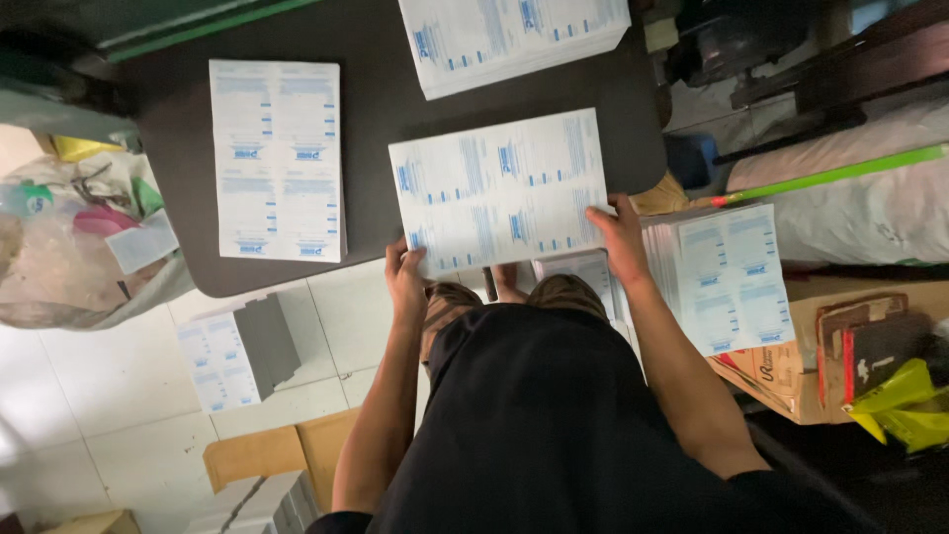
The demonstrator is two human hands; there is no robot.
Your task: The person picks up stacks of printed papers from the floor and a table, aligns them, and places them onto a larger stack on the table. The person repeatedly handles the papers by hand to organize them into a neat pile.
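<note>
Over the near edge of a dark table point(395, 89), seen from the head camera, both bare hands held one printed sheet point(499, 188), white with blue blocks of print. That sheet lay slightly tilted, partly on the tabletop and partly hanging past its front edge above the person's knees. The left hand point(405, 282) was closed on the sheet's lower left corner, fingers curled up over the paper's edge. The right hand point(621, 237) gripped the sheet's right edge, thumb lying on top of the paper and the fingers underneath, out of sight.

Just beside the right hand, to its right, a thick stack of like sheets point(727, 277) rested on a cardboard box point(781, 371). On the table, well apart to the left, a second pile of sheets point(277, 158) lay flat and square to the edge, and a third pile point(514, 35) sat at the far side of the tabletop. Down on the pale tiled floor point(99, 376), a bundle of sheets point(237, 351) stood near the table's left corner. A clear plastic bag point(69, 237) stuffed with scraps bulged at the left, and a green rod point(840, 173) slanted across wrapped rolls at the right.
</note>
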